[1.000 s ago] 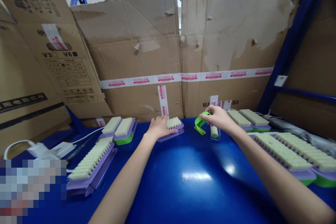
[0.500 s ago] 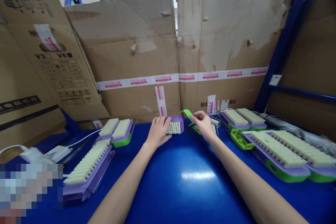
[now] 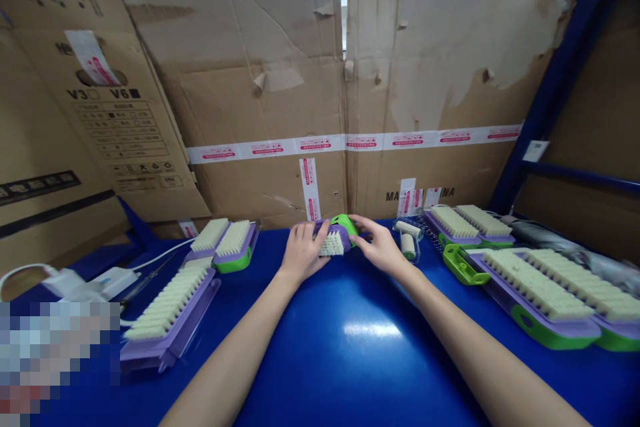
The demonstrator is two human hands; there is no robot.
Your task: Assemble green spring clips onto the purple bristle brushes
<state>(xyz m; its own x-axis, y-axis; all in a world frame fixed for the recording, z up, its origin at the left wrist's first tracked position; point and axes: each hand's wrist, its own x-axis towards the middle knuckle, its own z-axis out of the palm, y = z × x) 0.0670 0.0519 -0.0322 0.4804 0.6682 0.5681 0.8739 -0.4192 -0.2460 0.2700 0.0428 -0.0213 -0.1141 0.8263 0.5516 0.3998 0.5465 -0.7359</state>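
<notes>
My left hand (image 3: 303, 250) is closed around the left part of a purple brush (image 3: 332, 243) whose cream bristles face me. At the brush's right end sits a green plastic end piece (image 3: 345, 221), which my right hand (image 3: 379, 247) pinches between thumb and fingers. The end piece touches the purple body; whether it is fastened there I cannot tell. Both hands are near the back of the blue table (image 3: 320, 360). Right of my right hand lie small white cylinders (image 3: 409, 237) in clear wrapping.
Purple brushes with cream bristles lie at left (image 3: 170, 300) and at right (image 3: 540, 280), some with green ends. A loose green piece (image 3: 464, 265) lies beside the right ones. White adapters (image 3: 113, 283) with cables are at left. Cardboard sheets (image 3: 265, 100) stand behind the table.
My right hand has moved left and brought the green piece onto the brush's right end. The brush is tilted a little differently in my left hand. The view has shifted slightly.
</notes>
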